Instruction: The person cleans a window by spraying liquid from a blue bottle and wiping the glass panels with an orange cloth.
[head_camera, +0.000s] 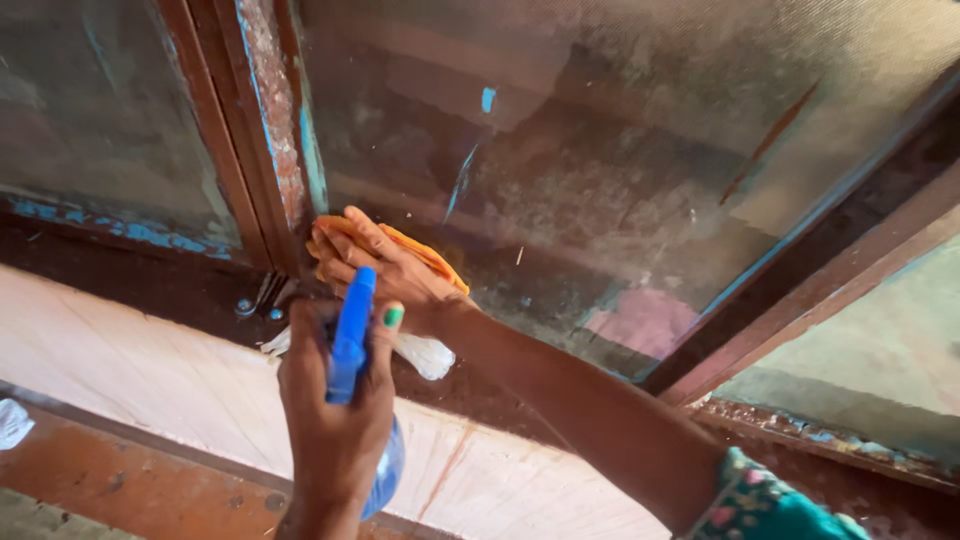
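Note:
My right hand (383, 268) presses an orange cloth (432, 256) flat against the lower left corner of a dirty window pane (620, 150), close to the brown wooden frame post (262, 140). A white piece of cloth (427, 356) hangs out below that hand. Nearer to me, my left hand (330, 430) is wrapped around a blue spray bottle (350, 330), its nozzle pointing up towards the right hand. A green-painted thumbnail rests beside the bottle's neck. The bottle's lower body is mostly hidden behind the hand.
A second grimy pane (100, 110) lies left of the post, with flaking blue paint along its bottom edge. A pale ledge (150, 360) runs below the window. Another frame bar (800, 300) slants at the right. A white scrap (12, 422) lies at the far left.

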